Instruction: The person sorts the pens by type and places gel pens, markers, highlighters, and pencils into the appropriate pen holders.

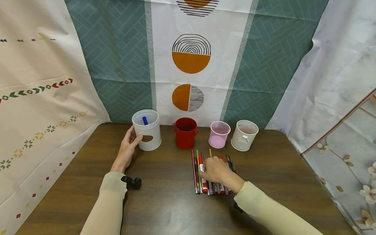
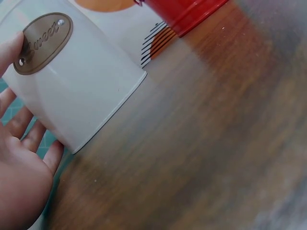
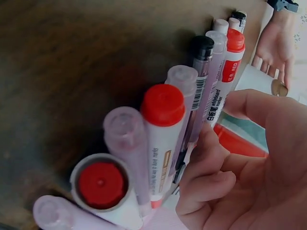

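My left hand [image 1: 127, 150] holds the side of a white bucket [image 1: 155, 130], with the thumb on its brown oval label [image 2: 45, 40] and the fingers around the side. A blue-capped pen [image 1: 145, 120] stands inside this bucket. Over a row of pens and markers lying on the table, my right hand [image 1: 216, 170] has its thumb and curled index finger at a red whiteboard marker [image 3: 231, 69], pinching it. Beside it in the right wrist view lie a black-capped pen [image 3: 201, 52], another red-capped marker [image 3: 163, 108] and several pale purple pens [image 3: 125, 132].
Along the back of the wooden table [image 1: 164, 202] stand a red bucket [image 1: 185, 138], a pink mesh cup [image 1: 217, 141] and a small white bucket [image 1: 238, 143] with a handle. A patterned curtain [image 1: 191, 75] hangs behind them.
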A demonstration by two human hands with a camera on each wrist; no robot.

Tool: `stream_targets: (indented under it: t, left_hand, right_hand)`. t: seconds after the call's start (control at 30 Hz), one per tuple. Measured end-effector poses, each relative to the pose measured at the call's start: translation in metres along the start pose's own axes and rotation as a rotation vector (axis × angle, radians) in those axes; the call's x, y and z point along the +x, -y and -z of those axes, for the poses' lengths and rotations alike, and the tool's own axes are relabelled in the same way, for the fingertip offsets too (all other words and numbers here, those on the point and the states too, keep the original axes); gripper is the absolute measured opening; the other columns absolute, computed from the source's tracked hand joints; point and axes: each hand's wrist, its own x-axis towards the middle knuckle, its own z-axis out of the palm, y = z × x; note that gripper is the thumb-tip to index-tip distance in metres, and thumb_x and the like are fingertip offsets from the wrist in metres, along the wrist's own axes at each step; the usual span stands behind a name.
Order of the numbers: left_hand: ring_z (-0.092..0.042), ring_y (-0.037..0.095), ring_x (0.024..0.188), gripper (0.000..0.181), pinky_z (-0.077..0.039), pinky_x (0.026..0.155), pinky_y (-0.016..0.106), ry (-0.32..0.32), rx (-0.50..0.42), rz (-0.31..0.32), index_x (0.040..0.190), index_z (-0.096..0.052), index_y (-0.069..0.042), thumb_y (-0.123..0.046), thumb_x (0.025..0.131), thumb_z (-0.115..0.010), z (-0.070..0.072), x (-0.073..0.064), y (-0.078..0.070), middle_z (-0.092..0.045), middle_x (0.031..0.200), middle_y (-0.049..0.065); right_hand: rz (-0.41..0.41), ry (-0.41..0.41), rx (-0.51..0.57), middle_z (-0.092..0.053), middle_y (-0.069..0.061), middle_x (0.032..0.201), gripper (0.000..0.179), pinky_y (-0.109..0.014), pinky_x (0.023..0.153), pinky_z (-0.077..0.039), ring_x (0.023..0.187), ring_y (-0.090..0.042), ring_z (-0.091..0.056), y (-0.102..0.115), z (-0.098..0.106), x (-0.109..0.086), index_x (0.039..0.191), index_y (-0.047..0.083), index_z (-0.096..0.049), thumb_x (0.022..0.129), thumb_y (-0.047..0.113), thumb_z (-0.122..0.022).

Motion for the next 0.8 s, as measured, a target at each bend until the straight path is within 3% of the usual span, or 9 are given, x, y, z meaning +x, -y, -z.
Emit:
stream_targets:
  t: [0.3, 0.8]
  left_hand:
    - [-0.020, 0.028, 0.162, 0.075, -0.015, 0.132, 0.051, 0.001, 0.003, 0.003, 0.171, -0.018, -0.017, -0.021, 0.110, -0.061, 0.000, 0.000, -0.001, -0.023, 0.176, 0.010]
    - [-0.022, 0.028, 0.161, 0.073, -0.017, 0.132, 0.050, -0.004, 0.000, -0.005, 0.171, -0.020, -0.016, -0.020, 0.110, -0.061, 0.000, 0.001, 0.000, -0.026, 0.174, 0.010]
  right_hand:
    - [-0.084, 0.055, 0.021, -0.040, 0.004, 0.054, 0.049, -0.028, 0.046, -0.036, 0.050, -0.013, -0.044, 0.004, 0.001, 0.004, 0.058, 0.016, -0.054, 0.090, 0.038, -0.083]
    - [-0.045, 0.065, 0.032, -0.038, 0.005, 0.050, 0.053, -0.028, 0.046, -0.035, 0.050, -0.014, -0.042, 0.014, 0.000, 0.008, 0.052, 0.016, -0.050, 0.088, 0.033, -0.085]
